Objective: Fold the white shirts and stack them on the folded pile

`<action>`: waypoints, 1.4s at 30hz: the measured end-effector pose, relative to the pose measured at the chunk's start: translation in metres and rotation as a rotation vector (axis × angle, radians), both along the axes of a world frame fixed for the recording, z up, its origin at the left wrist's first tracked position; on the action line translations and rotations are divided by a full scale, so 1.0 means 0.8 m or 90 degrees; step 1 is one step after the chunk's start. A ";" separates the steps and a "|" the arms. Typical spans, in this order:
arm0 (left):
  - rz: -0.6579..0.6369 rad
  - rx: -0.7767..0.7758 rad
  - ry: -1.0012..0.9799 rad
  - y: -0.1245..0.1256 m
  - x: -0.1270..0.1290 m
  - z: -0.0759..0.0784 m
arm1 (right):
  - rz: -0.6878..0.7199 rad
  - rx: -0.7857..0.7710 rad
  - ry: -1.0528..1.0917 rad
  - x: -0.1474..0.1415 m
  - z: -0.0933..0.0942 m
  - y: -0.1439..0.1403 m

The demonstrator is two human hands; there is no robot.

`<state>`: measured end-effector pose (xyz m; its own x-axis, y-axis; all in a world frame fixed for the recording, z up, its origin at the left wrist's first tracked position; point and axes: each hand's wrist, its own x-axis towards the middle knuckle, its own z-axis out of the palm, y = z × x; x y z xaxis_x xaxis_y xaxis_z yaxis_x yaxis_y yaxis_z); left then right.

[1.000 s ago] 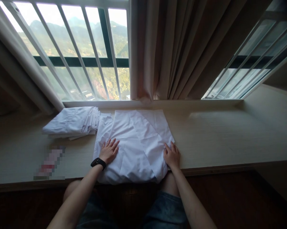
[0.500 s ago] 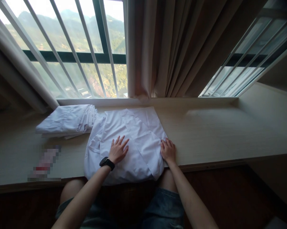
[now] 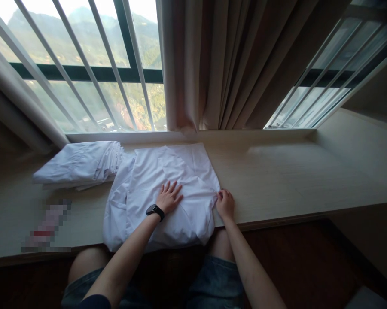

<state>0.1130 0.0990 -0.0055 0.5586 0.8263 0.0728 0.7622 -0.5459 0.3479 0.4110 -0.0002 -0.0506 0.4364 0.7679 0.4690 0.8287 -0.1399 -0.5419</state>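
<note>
Since a moment ago the left hand [image 3: 169, 197] has slid rightward across the white garment [image 3: 161, 193] on the worktop [image 3: 293, 180], now flat and open at its middle; the right hand [image 3: 225, 204] pinches the garment's right edge

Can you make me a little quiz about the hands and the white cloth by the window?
1. True or false: the left hand lies flat on the cloth.
2. What does the right hand pinch? A the curtain, B the cloth's right edge, C the stack.
3. Fill in: the watch is on the ___ wrist.

Key: 1 true. 2 B. 3 left. The stack of folded cloths sits to the left on the ledge, below the curtain.
</note>
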 end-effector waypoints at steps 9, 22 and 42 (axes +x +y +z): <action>0.017 0.034 -0.035 -0.023 -0.025 0.016 | 0.133 -0.033 -0.125 -0.021 0.023 -0.012; 0.756 -0.147 -0.338 -0.038 -0.267 0.074 | 0.121 -0.022 -0.105 0.000 -0.017 -0.004; 0.562 -0.339 -1.102 -0.149 -0.336 0.082 | 0.132 -0.026 -0.103 0.000 -0.019 -0.007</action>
<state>-0.1559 -0.0201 0.0598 -0.3114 0.8977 -0.3117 -0.5397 0.1028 0.8355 0.4109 -0.0060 -0.0659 0.1890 0.8527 0.4870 0.9174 0.0235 -0.3972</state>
